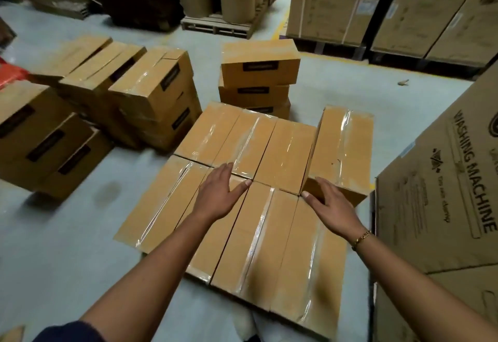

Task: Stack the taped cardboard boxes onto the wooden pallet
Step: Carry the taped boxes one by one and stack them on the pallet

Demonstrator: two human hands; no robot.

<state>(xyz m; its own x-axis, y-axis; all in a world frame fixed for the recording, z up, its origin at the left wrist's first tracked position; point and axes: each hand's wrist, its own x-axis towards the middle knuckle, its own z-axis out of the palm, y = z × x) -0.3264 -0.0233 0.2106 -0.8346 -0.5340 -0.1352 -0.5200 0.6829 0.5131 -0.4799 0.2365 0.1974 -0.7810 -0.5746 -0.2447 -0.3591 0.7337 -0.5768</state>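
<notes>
Box layer (269,234) covers pallet, which is hidden beneath. Step: seating tilted box (342,150) at far-right corner, one edge riding high. Your right grip (328,204) is released, fingers spread against its near end. Left grip (218,193) is released, flat on layer. Next: press box level and snug to neighbours.

Under my fingers (227,173): matt brown cardboard boxes (285,236), glossy clear tape (258,228) strips; beyond them, smooth grey floor (54,234)
</notes>
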